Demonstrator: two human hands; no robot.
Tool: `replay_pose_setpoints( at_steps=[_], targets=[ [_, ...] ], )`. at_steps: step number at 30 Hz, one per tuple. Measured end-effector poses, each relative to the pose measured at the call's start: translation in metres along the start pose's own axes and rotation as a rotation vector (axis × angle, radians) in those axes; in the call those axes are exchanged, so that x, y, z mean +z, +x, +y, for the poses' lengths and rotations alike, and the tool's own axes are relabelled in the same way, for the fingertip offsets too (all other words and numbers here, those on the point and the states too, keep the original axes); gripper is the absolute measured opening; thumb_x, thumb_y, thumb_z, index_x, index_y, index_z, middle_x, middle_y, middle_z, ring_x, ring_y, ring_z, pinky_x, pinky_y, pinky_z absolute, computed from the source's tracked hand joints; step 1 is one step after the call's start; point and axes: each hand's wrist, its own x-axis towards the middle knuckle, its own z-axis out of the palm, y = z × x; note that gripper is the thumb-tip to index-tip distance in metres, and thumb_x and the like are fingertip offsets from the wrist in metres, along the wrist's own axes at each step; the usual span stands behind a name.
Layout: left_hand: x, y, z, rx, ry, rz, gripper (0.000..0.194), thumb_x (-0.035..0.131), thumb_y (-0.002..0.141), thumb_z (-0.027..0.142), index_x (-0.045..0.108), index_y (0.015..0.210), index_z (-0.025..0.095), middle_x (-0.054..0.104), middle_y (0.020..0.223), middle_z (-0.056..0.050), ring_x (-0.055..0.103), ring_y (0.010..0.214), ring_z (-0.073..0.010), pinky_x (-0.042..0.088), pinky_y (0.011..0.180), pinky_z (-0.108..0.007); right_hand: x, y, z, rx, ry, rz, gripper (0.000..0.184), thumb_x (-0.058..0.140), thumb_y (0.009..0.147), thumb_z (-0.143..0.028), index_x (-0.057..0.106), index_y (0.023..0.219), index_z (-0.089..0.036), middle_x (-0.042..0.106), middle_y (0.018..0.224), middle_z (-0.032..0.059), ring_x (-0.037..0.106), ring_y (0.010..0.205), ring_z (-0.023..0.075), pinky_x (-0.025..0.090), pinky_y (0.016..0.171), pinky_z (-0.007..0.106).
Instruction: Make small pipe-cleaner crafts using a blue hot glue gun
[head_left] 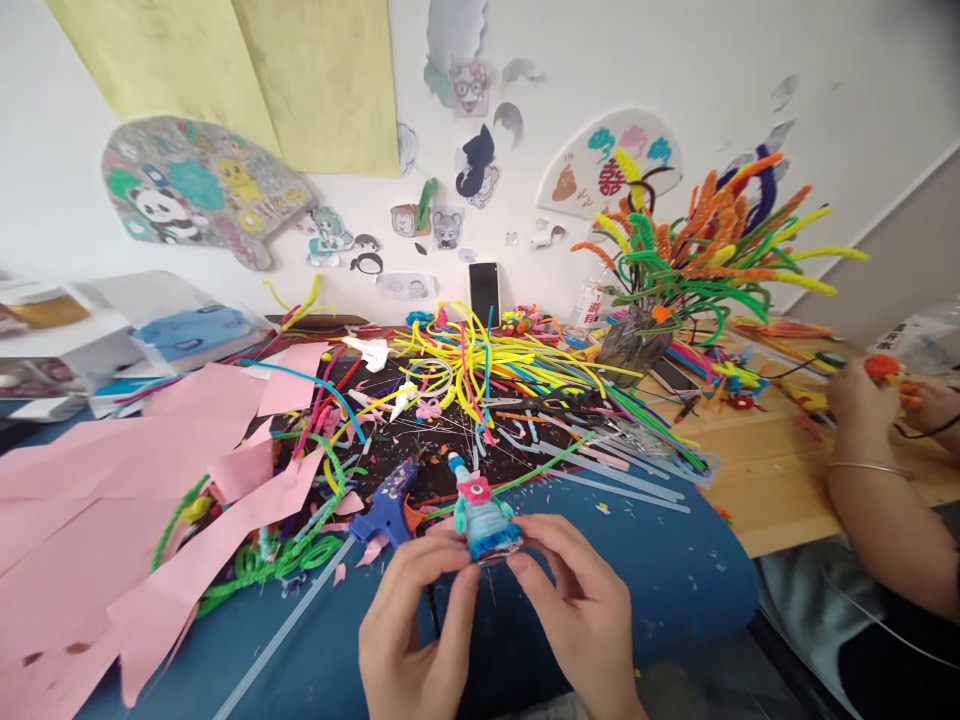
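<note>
Between my two hands is a small pipe-cleaner figure (482, 517), light blue with a darker blue fuzzy hem, a pink band with one eye, and a pointed top. My left hand (420, 610) pinches its lower left edge between thumb and fingers. On the other side my right hand (581, 605) grips the lower right edge the same way. The figure stands roughly upright, leaning a little left. Just behind my left hand lies a blue glue gun (384, 508) with an orange tip, a long clear glue stick (285, 630) running out of its back.
Pink paper sheets (172, 480) cover the left side. A heap of yellow pipe cleaners (480, 360) lies ahead, near a phone (484, 292) leaning on the wall. Loose glue sticks (622, 470) lie right of centre. A vase (637, 345) holds colourful pipe cleaners. At right, another person's hands (866, 400) hold an orange piece.
</note>
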Motion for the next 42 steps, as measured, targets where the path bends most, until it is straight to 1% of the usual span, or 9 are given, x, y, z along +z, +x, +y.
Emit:
replay_pose_setpoints(
  at_steps=[4,7,10,14,18,27,34,37,42],
  targets=[
    [-0.002,0.001,-0.005,-0.048,0.001,0.035,0.015,0.074,0.074,0.011,0.077,0.080,0.024,0.073,0.081,-0.003,0.068,0.080,-0.0197,0.055,0.076,-0.025,-0.004,0.000,-0.002,0.046,0.063,-0.079,0.026,0.069,0.083,-0.014,0.073,0.105,-0.027,0.071,0.097,0.0047,0.070,0.083,0.0171,0.061,0.071,0.024],
    [-0.004,-0.001,-0.008,-0.114,-0.011,0.037,0.016,0.076,0.072,0.013,0.078,0.082,0.025,0.074,0.082,-0.002,0.069,0.080,-0.0189,0.057,0.072,-0.022,-0.006,0.001,-0.004,0.059,0.073,-0.078,0.026,0.071,0.081,-0.015,0.074,0.105,-0.027,0.071,0.096,0.0045,0.070,0.083,0.0170,0.061,0.071,0.024],
    [-0.004,-0.002,-0.009,-0.162,-0.001,0.043,0.016,0.077,0.071,0.014,0.079,0.083,0.024,0.075,0.082,-0.003,0.070,0.077,-0.0194,0.058,0.070,-0.024,-0.006,0.001,-0.004,0.065,0.054,-0.075,0.023,0.070,0.082,-0.015,0.075,0.101,-0.026,0.071,0.093,0.0047,0.070,0.083,0.0175,0.061,0.070,0.024],
    [-0.005,0.000,-0.009,-0.070,0.020,0.026,0.015,0.076,0.071,0.012,0.080,0.078,0.025,0.076,0.078,-0.003,0.069,0.073,-0.0198,0.058,0.067,-0.025,-0.007,0.001,-0.004,0.076,0.055,-0.072,0.021,0.070,0.080,-0.013,0.075,0.096,-0.027,0.072,0.091,0.0035,0.070,0.081,0.0163,0.060,0.069,0.022],
    [-0.004,0.002,-0.007,0.002,0.026,0.006,0.019,0.074,0.072,0.009,0.080,0.080,0.026,0.076,0.078,-0.002,0.069,0.071,-0.0183,0.057,0.065,-0.023,-0.009,0.003,-0.005,0.080,0.079,-0.072,0.019,0.072,0.078,-0.011,0.077,0.090,-0.026,0.073,0.087,0.0036,0.070,0.080,0.0168,0.060,0.068,0.022],
    [-0.007,0.001,-0.010,-0.025,0.020,-0.028,0.016,0.076,0.072,0.011,0.080,0.079,0.024,0.076,0.077,-0.004,0.069,0.072,-0.0208,0.056,0.065,-0.027,-0.009,0.004,-0.005,0.113,0.131,-0.052,0.015,0.074,0.077,-0.014,0.077,0.086,-0.025,0.073,0.085,0.0050,0.070,0.077,0.0183,0.061,0.064,0.025],
    [-0.010,0.000,-0.012,0.011,0.031,-0.071,0.024,0.073,0.075,0.008,0.079,0.086,0.028,0.077,0.081,0.000,0.069,0.075,-0.0167,0.056,0.068,-0.022,-0.009,0.005,-0.004,0.101,0.142,-0.064,0.018,0.073,0.077,-0.011,0.077,0.087,-0.026,0.073,0.084,0.0037,0.070,0.077,0.0167,0.060,0.065,0.023],
    [-0.011,0.000,-0.013,0.010,0.026,-0.086,0.024,0.073,0.074,0.008,0.079,0.086,0.028,0.077,0.081,-0.001,0.070,0.075,-0.0174,0.056,0.068,-0.022,-0.009,0.005,-0.004,0.104,0.151,-0.066,0.019,0.073,0.076,-0.010,0.077,0.087,-0.026,0.072,0.084,0.0031,0.070,0.078,0.0158,0.060,0.065,0.022],
    [-0.010,0.001,-0.008,0.028,0.060,-0.078,0.024,0.075,0.074,0.009,0.080,0.086,0.029,0.078,0.080,-0.001,0.071,0.072,-0.0176,0.056,0.066,-0.023,-0.013,0.004,-0.003,0.133,0.154,-0.085,0.017,0.073,0.079,-0.015,0.078,0.091,-0.027,0.072,0.086,0.0040,0.070,0.078,0.0170,0.061,0.065,0.025]
  ],
)
